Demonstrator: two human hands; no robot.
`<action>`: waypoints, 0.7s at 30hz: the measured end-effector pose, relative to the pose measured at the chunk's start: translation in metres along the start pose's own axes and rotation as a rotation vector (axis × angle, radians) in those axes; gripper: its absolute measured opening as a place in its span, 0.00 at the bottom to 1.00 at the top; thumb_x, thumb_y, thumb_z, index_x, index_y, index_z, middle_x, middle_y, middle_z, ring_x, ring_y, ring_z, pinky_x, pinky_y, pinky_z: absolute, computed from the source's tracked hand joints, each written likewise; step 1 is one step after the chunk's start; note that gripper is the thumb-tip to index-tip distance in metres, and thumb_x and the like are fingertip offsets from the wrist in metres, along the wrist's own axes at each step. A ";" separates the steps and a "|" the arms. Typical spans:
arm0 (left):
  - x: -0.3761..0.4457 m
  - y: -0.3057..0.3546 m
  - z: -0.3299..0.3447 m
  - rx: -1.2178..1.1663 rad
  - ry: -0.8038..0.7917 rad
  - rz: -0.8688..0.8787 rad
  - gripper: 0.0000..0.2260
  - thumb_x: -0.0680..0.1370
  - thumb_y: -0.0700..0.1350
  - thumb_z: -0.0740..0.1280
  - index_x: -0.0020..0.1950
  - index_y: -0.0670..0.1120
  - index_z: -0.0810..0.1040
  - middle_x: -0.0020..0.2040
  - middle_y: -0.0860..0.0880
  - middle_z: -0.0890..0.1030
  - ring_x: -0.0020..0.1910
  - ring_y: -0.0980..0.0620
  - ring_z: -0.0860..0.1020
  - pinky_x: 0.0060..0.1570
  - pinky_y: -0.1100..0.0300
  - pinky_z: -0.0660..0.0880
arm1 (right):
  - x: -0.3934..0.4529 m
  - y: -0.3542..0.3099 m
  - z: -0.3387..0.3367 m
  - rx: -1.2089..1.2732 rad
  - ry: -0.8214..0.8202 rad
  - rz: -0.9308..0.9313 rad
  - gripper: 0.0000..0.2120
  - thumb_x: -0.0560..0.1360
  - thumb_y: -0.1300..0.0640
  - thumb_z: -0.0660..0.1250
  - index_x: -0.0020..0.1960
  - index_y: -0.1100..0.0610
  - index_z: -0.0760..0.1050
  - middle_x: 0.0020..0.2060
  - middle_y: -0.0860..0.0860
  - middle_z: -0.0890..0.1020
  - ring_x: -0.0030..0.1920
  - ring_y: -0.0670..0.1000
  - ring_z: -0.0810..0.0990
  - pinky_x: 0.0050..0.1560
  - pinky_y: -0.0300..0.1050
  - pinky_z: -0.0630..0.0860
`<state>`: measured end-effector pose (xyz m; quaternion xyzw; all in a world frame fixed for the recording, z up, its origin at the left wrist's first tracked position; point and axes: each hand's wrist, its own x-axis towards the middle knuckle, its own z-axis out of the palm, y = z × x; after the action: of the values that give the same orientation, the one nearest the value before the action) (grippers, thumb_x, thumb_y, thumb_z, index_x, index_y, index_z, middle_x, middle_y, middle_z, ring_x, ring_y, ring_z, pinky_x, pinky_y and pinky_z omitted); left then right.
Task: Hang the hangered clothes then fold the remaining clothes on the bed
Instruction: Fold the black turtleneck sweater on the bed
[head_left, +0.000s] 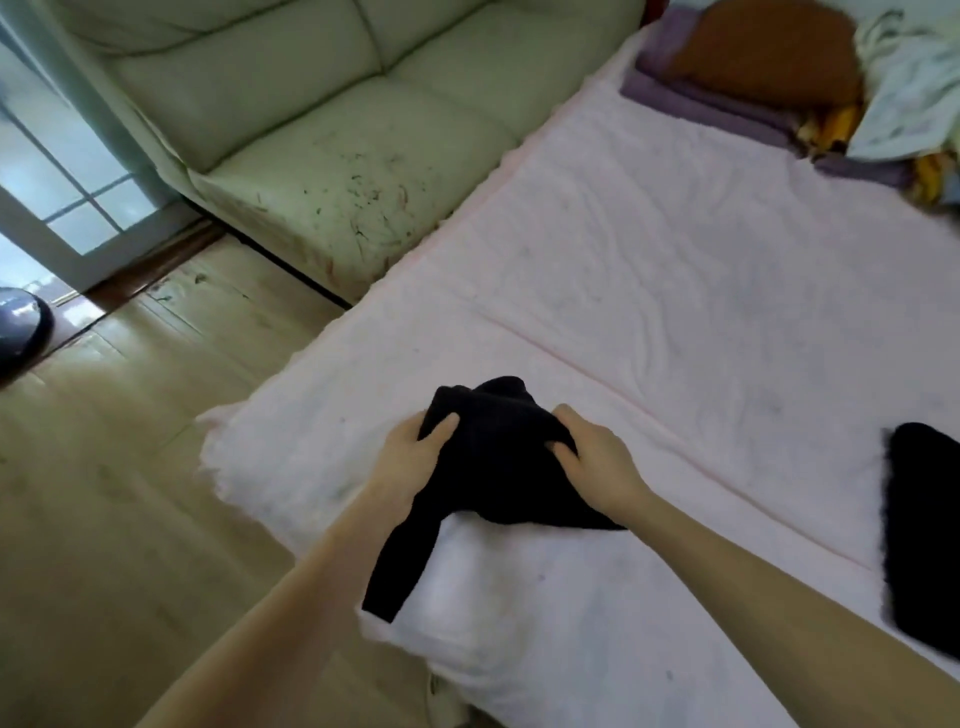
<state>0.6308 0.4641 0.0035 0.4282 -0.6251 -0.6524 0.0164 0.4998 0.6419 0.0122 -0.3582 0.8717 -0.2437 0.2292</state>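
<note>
Both hands clamp black garment (493, 462) over bed (649, 270) corner: left hand (410, 452), right hand (592, 457). Fingertips buried in cloth. Second black piece (924, 530) cut off at right edge.
</note>
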 end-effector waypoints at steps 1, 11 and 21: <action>-0.012 0.024 0.006 -0.082 -0.015 0.043 0.11 0.81 0.51 0.64 0.58 0.49 0.80 0.53 0.50 0.84 0.53 0.52 0.81 0.56 0.54 0.78 | -0.013 -0.008 -0.022 0.053 -0.001 0.020 0.06 0.79 0.60 0.58 0.47 0.49 0.66 0.36 0.44 0.76 0.36 0.46 0.75 0.34 0.39 0.68; -0.133 0.146 0.100 0.299 -0.366 0.568 0.13 0.81 0.45 0.63 0.65 0.48 0.78 0.59 0.55 0.80 0.58 0.62 0.77 0.60 0.71 0.69 | -0.098 -0.020 -0.156 1.252 -0.139 0.631 0.28 0.77 0.38 0.61 0.60 0.63 0.75 0.55 0.60 0.82 0.54 0.61 0.82 0.53 0.56 0.80; -0.182 0.170 0.114 0.615 -0.671 0.424 0.17 0.82 0.51 0.58 0.52 0.42 0.82 0.41 0.49 0.82 0.40 0.55 0.78 0.49 0.59 0.75 | -0.115 -0.024 -0.191 0.700 -0.240 0.416 0.18 0.72 0.75 0.58 0.46 0.57 0.79 0.41 0.57 0.80 0.42 0.54 0.79 0.40 0.44 0.76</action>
<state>0.5921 0.6200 0.2258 0.0433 -0.8325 -0.5221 -0.1801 0.4758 0.7610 0.2002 -0.1009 0.7572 -0.4299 0.4813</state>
